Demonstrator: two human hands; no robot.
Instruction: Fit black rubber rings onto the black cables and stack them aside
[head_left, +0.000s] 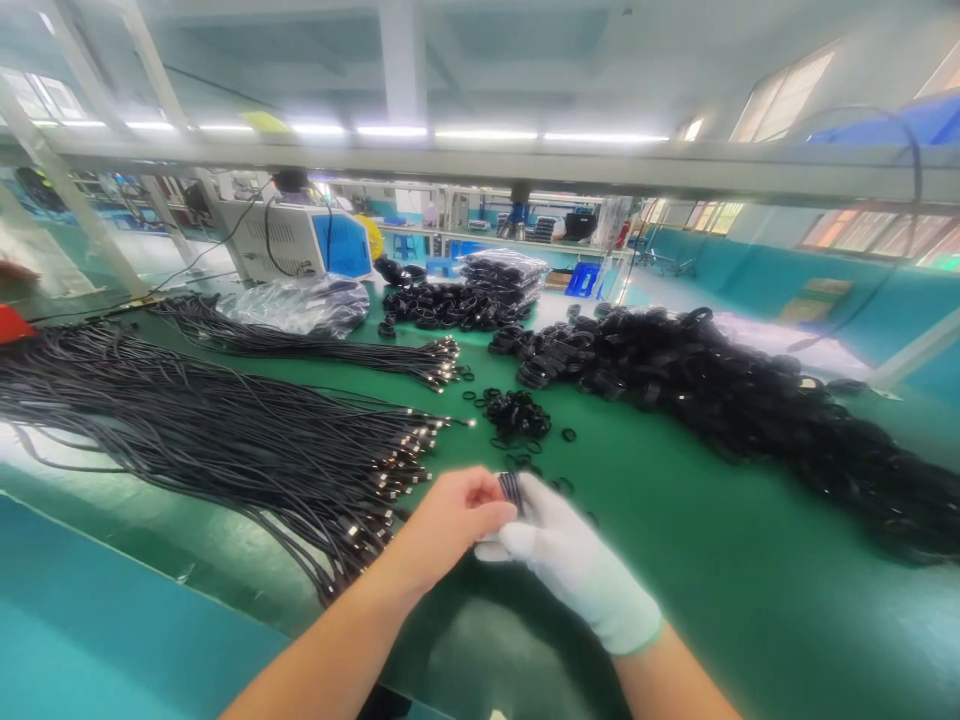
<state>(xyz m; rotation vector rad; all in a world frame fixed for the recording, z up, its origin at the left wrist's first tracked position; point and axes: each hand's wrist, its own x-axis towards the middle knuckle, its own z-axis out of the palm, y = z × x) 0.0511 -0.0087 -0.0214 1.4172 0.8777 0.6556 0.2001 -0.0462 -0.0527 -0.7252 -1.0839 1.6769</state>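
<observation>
Bare left fingers (491, 517) and gloved right fingers (520, 541) closed on black coil (511, 489) above green tabletop (652, 500)

No words, numbers or signs could be read anywhere. The big white and blue box (277, 240) at the back was too blurry to show any letters, and so was the tan patch (816, 300) on the far wall. The shiny plug ends (405, 458) of the black cords were too small to show any marks. No brand name could be made out on the blue bin (583, 280) either.
</observation>
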